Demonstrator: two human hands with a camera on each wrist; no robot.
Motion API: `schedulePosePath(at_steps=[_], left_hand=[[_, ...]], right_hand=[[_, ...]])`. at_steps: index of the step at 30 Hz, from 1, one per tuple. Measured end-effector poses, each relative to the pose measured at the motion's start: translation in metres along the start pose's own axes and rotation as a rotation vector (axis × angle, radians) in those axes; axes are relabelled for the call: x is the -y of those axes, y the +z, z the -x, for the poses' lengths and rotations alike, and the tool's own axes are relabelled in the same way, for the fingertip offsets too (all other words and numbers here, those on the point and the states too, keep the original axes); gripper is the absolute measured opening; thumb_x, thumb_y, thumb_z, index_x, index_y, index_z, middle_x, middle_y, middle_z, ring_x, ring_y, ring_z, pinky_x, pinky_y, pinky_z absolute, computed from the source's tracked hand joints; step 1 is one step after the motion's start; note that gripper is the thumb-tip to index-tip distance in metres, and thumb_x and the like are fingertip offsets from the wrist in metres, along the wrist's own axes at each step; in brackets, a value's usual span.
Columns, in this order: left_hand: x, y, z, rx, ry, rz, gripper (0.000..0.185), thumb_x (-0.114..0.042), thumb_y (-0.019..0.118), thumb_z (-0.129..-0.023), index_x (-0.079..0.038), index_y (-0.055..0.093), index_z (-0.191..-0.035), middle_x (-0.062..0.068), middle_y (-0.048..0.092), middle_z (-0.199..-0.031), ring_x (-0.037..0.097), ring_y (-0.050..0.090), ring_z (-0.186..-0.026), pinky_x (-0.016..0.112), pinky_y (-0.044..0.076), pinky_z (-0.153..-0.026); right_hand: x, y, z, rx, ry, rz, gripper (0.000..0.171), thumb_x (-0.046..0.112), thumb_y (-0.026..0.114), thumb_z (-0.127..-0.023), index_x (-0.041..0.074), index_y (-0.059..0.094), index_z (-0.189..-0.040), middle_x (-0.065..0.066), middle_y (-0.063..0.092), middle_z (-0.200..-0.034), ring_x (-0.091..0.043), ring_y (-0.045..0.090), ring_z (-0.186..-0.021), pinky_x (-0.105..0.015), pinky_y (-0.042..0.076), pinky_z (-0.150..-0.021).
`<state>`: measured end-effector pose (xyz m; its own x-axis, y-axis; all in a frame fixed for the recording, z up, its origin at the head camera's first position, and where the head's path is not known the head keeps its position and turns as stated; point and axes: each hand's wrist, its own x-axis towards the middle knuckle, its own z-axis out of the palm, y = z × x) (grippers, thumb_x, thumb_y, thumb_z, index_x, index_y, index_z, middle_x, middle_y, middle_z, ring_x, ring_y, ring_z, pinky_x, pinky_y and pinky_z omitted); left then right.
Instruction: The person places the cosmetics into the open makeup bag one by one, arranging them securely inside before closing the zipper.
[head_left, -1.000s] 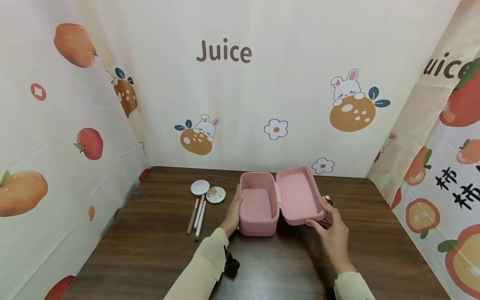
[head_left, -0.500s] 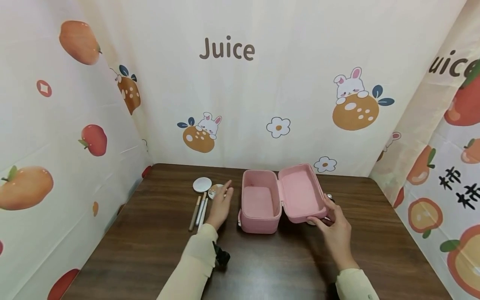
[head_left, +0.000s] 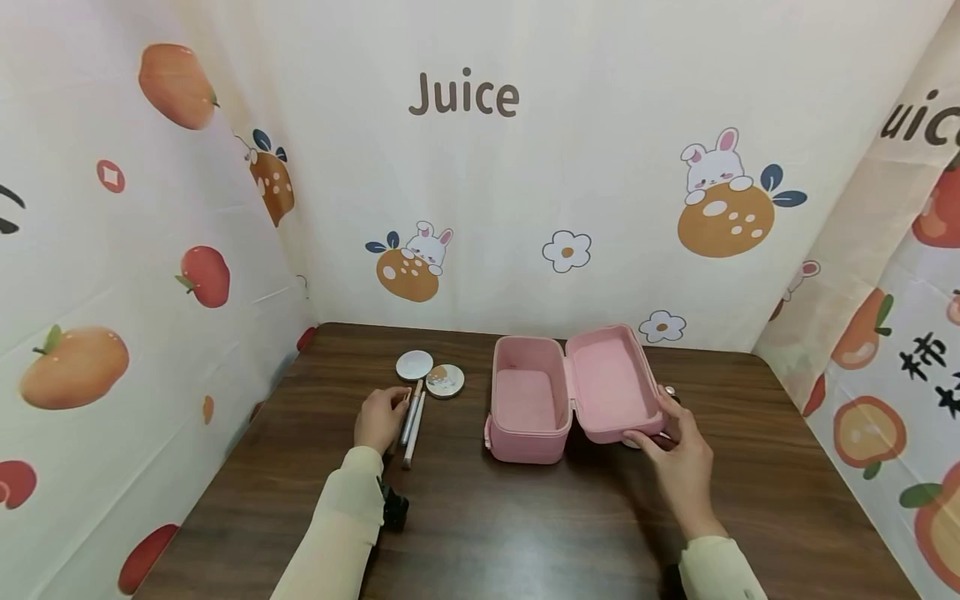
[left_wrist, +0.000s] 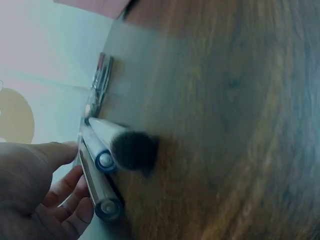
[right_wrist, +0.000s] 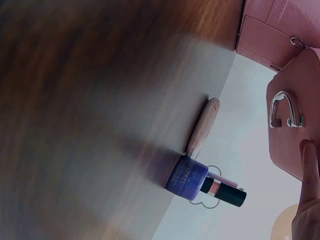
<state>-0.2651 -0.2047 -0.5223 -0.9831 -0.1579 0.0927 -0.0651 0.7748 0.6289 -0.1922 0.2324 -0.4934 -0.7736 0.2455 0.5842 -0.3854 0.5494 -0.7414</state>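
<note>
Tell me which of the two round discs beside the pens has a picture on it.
The disc nearer the pink case, the patterned disc: its top shows brown and white markings. The plain white disc lies further back and left.
</note>
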Motion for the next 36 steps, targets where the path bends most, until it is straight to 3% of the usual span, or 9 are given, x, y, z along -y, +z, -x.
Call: schedulePosePath(at_steps=[7,12,19,25,31,36], left_hand=[[-0.002,0.000,0.000,0.027,-0.011,-0.069,0.035,-0.018,0.067,-0.094,-0.018,0.067,-0.129,0.011,0.068,-0.113,0.031,0.064,-0.100,0.053,0.053,-0.080],[-0.004,0.000,-0.001,0.035,-0.028,-0.116,0.033,-0.019,0.067,-0.094,-0.019,0.068,-0.128,0.011,0.068,-0.110,0.032,0.064,-0.099,0.053,0.053,-0.081],[-0.007,0.000,-0.003,0.036,-0.001,-0.152,0.033,-0.016,0.066,-0.093,-0.020,0.070,-0.126,0.011,0.068,-0.102,0.026,0.062,-0.084,0.047,0.053,-0.072],[-0.003,0.004,-0.007,0.018,0.017,-0.111,0.032,-0.012,0.066,-0.091,-0.015,0.071,-0.123,0.009,0.070,-0.097,0.021,0.056,-0.071,0.037,0.049,-0.062],[-0.002,0.001,-0.009,-0.022,0.010,-0.039,0.033,-0.011,0.066,-0.090,-0.013,0.071,-0.123,0.015,0.071,-0.109,0.020,0.054,-0.064,0.033,0.044,-0.056],[-0.006,-0.003,-0.011,-0.054,0.009,0.025,0.035,-0.011,0.066,-0.090,-0.013,0.070,-0.124,0.018,0.071,-0.101,0.014,0.038,-0.044,0.028,0.035,-0.043]], right_hand=[[0.023,-0.004,0.001,-0.009,0.001,-0.002,0.076,-0.015,0.085,-0.060,-0.004,0.057,-0.130,-0.021,0.057,-0.137,0.016,0.056,-0.100,-0.005,0.049,-0.075],[0.002,-0.004,0.004,0.008,0.029,0.011,0.080,-0.007,0.087,-0.062,0.007,0.057,-0.134,-0.011,0.056,-0.142,0.015,0.057,-0.101,-0.004,0.048,-0.075],[0.000,-0.005,0.003,0.014,0.007,0.001,0.080,-0.007,0.087,-0.062,0.007,0.057,-0.135,-0.012,0.056,-0.142,0.014,0.056,-0.102,-0.004,0.048,-0.076],[-0.001,-0.003,0.003,0.002,0.001,0.002,0.079,-0.008,0.087,-0.062,0.007,0.058,-0.134,-0.012,0.057,-0.140,0.012,0.058,-0.101,-0.004,0.049,-0.075],[-0.003,-0.002,0.002,0.003,-0.001,0.031,0.078,-0.007,0.087,-0.062,0.007,0.058,-0.133,-0.011,0.057,-0.140,0.011,0.058,-0.102,-0.005,0.049,-0.076],[-0.003,-0.002,0.001,-0.003,0.015,0.015,0.078,-0.006,0.087,-0.061,0.007,0.058,-0.133,-0.011,0.056,-0.141,0.014,0.057,-0.102,-0.004,0.049,-0.075]])
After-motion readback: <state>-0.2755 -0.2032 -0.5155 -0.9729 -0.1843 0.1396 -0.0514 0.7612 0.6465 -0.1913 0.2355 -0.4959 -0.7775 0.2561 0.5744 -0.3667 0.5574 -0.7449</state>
